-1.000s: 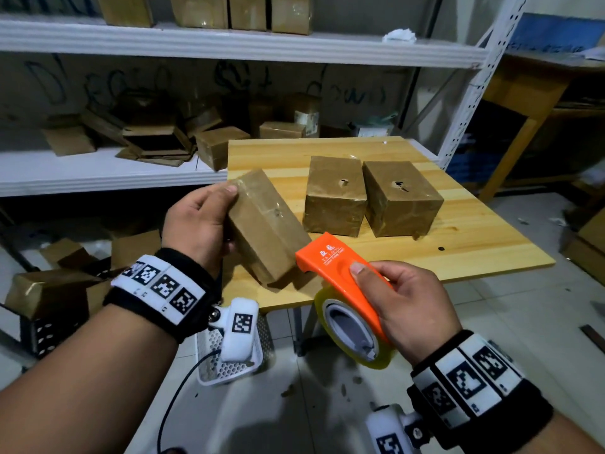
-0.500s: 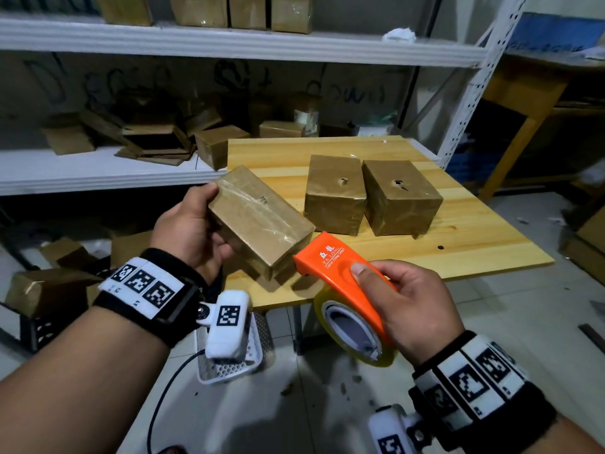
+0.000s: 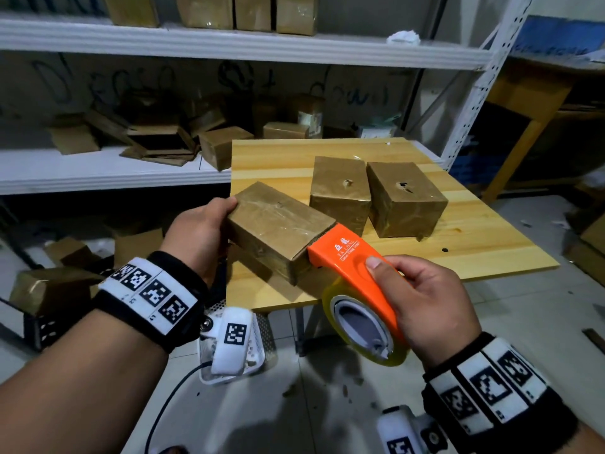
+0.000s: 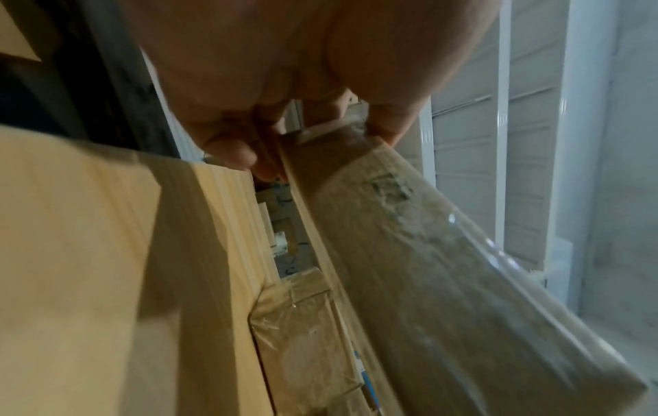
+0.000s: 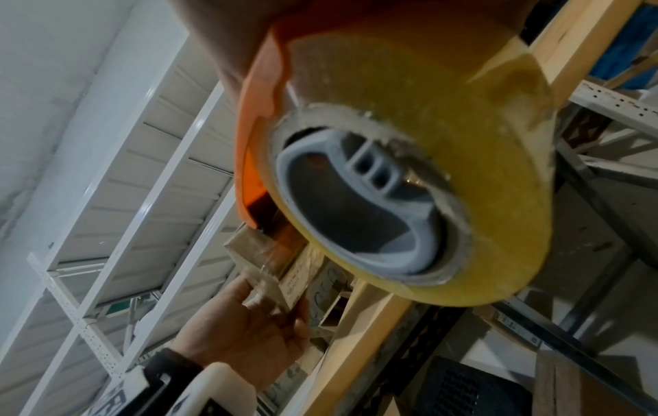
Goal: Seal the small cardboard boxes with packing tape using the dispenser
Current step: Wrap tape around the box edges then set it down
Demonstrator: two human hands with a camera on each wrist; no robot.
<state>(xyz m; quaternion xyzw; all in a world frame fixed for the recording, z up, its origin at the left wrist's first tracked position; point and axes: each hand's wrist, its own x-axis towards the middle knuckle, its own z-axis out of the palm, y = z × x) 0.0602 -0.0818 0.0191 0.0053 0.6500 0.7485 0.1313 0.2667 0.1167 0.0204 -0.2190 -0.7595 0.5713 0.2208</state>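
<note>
Fingers of the left hand curl round the far end of a small brown cardboard box wrapped in clear tape, thumb on its top edge, holding it just above the near corner of the pale wooden table. The right hand wraps the orange plastic tape dispenser with its yellowish tape roll, forefinger pressed along the orange top. The serrated nose of the dispenser sits right at the box's near top edge; actual contact cannot be confirmed. The box's long axis runs from the dispenser away toward the left hand, so the likely stroke goes along that line. Two more taped brown boxes stand side by side farther back on the table.
</note>
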